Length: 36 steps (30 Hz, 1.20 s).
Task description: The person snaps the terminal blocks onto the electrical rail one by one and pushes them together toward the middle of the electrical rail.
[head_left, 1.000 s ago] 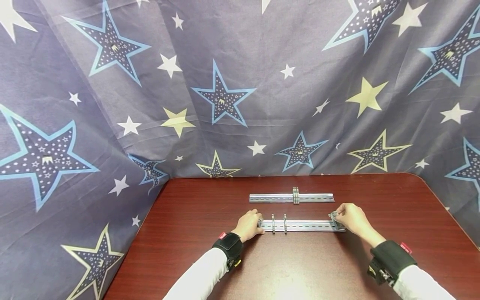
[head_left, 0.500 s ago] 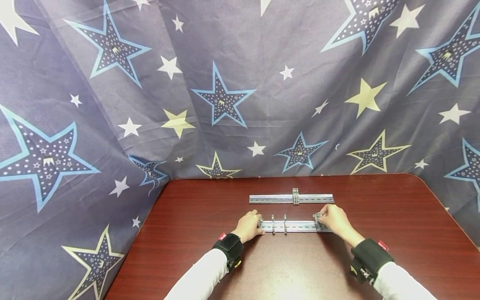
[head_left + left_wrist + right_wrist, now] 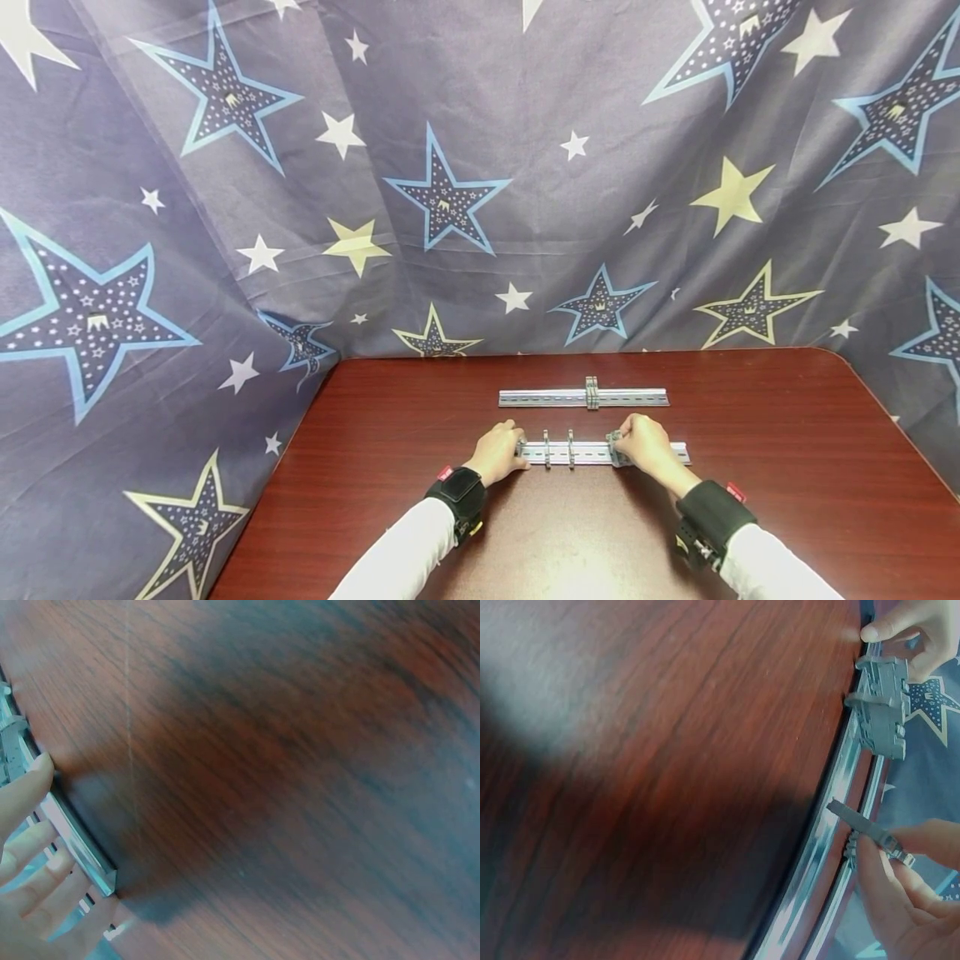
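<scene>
My left hand [image 3: 497,452] grips the left end of the near silver DIN rail [image 3: 591,453]; in the left wrist view its thumb lies along the rail's near edge, the other fingers beyond. Two thin grey terminal blocks, one [image 3: 547,450] nearer that hand and one [image 3: 571,450] to its right, stand across the rail, slightly apart. My right hand [image 3: 648,444] pinches another grey terminal block [image 3: 864,826] between thumb and fingers. This block is tilted over the rail, right of the other two. Whether it touches the rail I cannot tell.
A second DIN rail [image 3: 540,398] lies behind and parallel to the first, with several terminal blocks [image 3: 592,392] packed together right of its middle. Both rest on a reddish-brown wooden table [image 3: 397,417]. A star-patterned cloth [image 3: 480,275] hangs behind the table and at its sides.
My right hand has moved left along the near rail with the pinched terminal block, from the right end toward the two standing blocks. The left hand has stayed in place.
</scene>
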Available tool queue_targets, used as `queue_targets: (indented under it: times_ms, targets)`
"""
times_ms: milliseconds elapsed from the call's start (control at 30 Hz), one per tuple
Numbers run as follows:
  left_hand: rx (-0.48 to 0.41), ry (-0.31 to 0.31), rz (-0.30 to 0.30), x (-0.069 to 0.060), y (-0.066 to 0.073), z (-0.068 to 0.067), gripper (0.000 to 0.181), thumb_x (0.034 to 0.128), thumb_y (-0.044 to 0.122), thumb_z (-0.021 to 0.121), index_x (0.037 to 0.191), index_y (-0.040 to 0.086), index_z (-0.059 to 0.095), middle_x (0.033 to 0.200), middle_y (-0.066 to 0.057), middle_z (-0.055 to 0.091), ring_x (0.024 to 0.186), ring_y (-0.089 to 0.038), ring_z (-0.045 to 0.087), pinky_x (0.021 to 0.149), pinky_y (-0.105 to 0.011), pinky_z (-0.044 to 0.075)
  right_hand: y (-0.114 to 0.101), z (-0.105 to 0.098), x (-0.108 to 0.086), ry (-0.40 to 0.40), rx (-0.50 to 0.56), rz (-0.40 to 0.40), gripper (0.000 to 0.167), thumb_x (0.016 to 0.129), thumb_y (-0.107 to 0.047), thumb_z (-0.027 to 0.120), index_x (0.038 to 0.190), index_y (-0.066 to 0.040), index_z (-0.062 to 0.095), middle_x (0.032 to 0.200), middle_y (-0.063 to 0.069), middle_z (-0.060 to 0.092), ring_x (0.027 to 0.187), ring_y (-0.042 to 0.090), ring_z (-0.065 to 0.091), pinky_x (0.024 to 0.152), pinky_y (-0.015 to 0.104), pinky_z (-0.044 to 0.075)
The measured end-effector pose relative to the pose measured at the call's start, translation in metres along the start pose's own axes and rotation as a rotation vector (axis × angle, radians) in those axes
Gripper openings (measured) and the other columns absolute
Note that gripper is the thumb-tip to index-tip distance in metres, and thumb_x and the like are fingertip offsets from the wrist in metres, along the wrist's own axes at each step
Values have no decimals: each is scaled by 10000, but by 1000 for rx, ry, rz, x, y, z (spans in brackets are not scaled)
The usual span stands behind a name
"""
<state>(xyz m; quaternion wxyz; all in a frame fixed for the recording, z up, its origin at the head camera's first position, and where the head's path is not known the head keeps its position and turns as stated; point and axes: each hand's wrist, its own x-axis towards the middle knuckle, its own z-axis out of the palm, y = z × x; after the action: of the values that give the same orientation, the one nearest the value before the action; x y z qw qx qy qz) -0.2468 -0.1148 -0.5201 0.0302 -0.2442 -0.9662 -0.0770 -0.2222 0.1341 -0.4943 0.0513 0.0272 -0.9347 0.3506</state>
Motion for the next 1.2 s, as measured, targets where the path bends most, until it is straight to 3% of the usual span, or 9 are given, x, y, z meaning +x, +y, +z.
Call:
queue_targets:
  times_ms: [867,1200]
  targets:
    - [14,-1,-3,1,1,1,340,595,307,777,810,98,619,794,-5,499,797,-179,532,635,-283,453,-15,25,5,33,-40,8,128,599,-10,603,568,-49,485,530,8,478,531,188,481,530,351,408]
    - [14,-1,-3,0,1,0,347,599,305,778,824,91,623,783,-4,494,791,-180,533,633,-285,453,-23,28,11,8,-87,15,316,602,20,587,473,-132,341,475,-37,338,495,162,390,506,337,373]
